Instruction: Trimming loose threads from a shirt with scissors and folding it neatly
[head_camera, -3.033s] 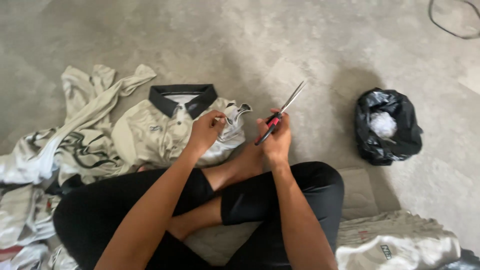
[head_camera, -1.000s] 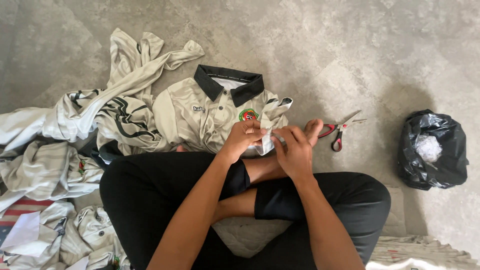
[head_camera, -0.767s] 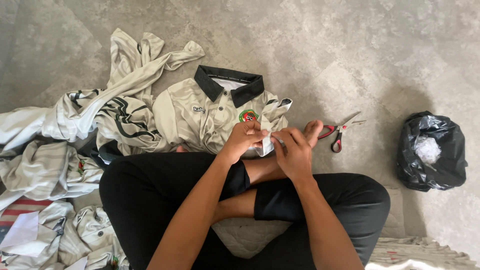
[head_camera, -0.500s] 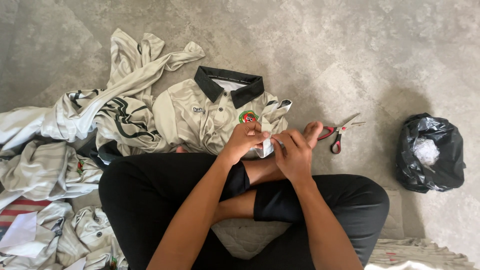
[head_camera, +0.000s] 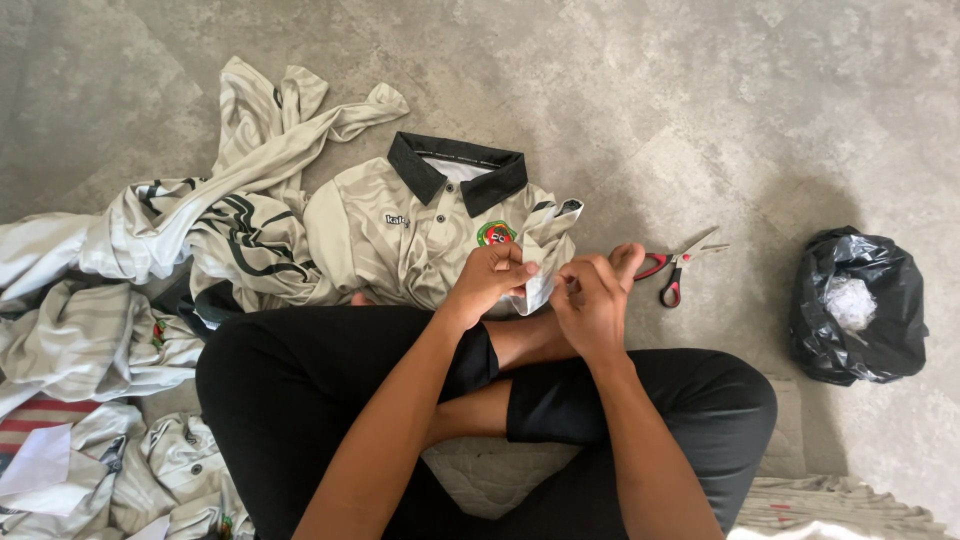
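Head view, centre of frame: left hand (head_camera: 492, 281) pinched shut on the pale sleeve edge (head_camera: 545, 262) of the beige polo shirt (head_camera: 420, 225); right hand (head_camera: 592, 296) curled closed just beside it, fingertips at the same fabric, grip itself not clear. Right of centre: red-handled scissors (head_camera: 682, 267) laid down on the grey floor (head_camera: 700, 100), touched by neither hand. Far right: black bag (head_camera: 860, 310) with white scraps inside. Left edge: heap of similar shirts (head_camera: 110, 300). By the look of it, well short of finished, one shirt in hand, many waiting.
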